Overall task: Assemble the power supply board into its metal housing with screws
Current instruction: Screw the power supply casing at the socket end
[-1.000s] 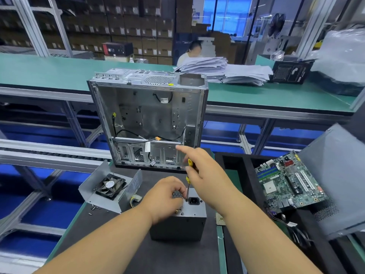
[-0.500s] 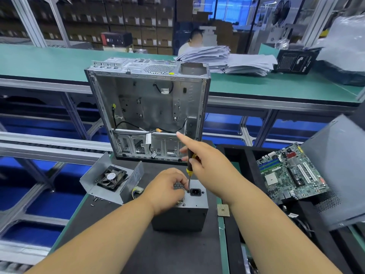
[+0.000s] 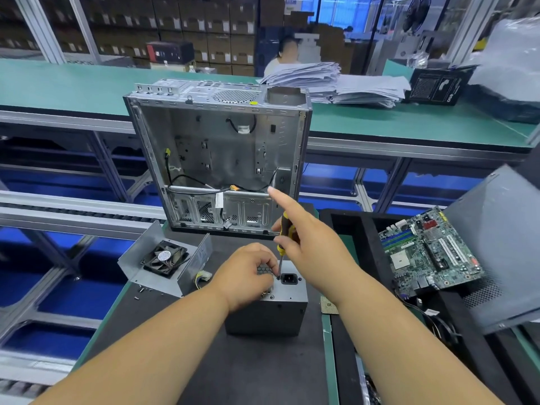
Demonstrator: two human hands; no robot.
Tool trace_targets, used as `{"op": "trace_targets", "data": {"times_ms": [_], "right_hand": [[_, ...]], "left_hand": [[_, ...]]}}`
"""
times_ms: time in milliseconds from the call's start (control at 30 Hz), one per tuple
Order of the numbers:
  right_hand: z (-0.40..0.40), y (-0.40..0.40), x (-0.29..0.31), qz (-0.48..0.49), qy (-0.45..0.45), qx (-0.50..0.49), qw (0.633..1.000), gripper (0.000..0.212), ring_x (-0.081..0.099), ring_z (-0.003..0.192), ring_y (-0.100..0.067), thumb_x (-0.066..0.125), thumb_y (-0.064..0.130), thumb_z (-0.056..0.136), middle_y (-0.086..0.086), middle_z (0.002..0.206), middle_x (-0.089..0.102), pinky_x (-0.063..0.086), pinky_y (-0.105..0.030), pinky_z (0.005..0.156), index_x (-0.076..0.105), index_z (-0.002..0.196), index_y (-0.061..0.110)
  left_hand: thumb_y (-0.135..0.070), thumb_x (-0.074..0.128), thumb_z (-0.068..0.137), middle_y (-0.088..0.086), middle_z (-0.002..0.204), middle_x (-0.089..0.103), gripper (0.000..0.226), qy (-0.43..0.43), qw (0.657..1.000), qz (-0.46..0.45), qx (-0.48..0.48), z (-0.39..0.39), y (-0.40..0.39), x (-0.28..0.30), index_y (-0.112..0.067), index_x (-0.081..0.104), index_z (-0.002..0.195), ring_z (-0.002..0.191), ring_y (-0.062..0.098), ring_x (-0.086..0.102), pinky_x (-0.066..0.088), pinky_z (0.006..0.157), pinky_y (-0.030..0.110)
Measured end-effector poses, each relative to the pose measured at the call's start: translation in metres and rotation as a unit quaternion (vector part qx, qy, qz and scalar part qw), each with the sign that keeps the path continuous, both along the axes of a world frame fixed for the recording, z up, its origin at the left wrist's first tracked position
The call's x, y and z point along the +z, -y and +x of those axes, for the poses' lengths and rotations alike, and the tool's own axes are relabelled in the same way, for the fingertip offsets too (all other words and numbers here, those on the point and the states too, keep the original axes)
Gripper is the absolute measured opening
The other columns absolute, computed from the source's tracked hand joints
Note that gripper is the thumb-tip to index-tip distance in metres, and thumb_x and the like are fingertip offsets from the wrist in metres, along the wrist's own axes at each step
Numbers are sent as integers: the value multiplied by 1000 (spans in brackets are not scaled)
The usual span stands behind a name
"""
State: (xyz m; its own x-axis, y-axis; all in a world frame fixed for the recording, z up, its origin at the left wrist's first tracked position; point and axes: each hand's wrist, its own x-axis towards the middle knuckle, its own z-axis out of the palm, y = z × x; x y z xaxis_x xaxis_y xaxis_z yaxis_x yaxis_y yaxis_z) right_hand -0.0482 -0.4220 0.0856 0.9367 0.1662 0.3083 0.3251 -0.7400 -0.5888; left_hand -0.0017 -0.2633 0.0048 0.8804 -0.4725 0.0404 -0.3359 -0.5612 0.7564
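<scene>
1. Left of the power supply housing (image 3: 267, 312): loose metal cover with fan (image 3: 165, 258), set aside; small screws (image 3: 140, 290) beside it.
2. On the housing's top face: left hand (image 3: 248, 276), fingers curled, apparently steadying a screw; contact hidden.
3. Above the housing's socket: screwdriver (image 3: 282, 244), upright, tip at a screw hole, gripped by right hand (image 3: 315, 249), forefinger extended.
4. Right of the housing: motherboard (image 3: 429, 252), in a foam tray.

- My screwdriver (image 3: 285, 229) has a yellow-and-black handle.
- The grey metal housing (image 3: 267, 314) under my hands carries a honeycomb vent grille and a black socket (image 3: 289, 278).
- The green motherboard (image 3: 429, 252) shows blue and white slots.
- The fan (image 3: 164, 257) is black with a white hub label.
- The bench mat (image 3: 248, 372) is black, edged green.
</scene>
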Motion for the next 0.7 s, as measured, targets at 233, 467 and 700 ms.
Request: {"op": "trace_targets", "data": {"times_ms": [233,467,700], "right_hand": [[2,3,3,17,-21,-7,1000,39,57,86,-6,53,20,98,15,98,57,53,-34,79,43,127,44],[2,3,5,21,-6,-31,999,53,58,93,-4,59,16,96,19,108,59,50,-28,87,44,139,43],[-3,-2,-1,-17,15,-17,1000,54,54,90,-6,52,21,98,18,105,55,51,-31,80,35,142,48]], "left_hand": [[-8,61,72,-16,104,58,27,1,1000,7,-2,-2,-1,2,-36,63,73,110,8,51,43,99,37],[-6,61,73,-17,105,58,30,-1,1000,0,1,-3,-1,2,-36,64,72,112,8,51,42,101,36],[-7,61,73,-18,103,58,27,-1,1000,4,-1,-2,-2,1,-34,64,74,109,6,51,44,97,37]]}}
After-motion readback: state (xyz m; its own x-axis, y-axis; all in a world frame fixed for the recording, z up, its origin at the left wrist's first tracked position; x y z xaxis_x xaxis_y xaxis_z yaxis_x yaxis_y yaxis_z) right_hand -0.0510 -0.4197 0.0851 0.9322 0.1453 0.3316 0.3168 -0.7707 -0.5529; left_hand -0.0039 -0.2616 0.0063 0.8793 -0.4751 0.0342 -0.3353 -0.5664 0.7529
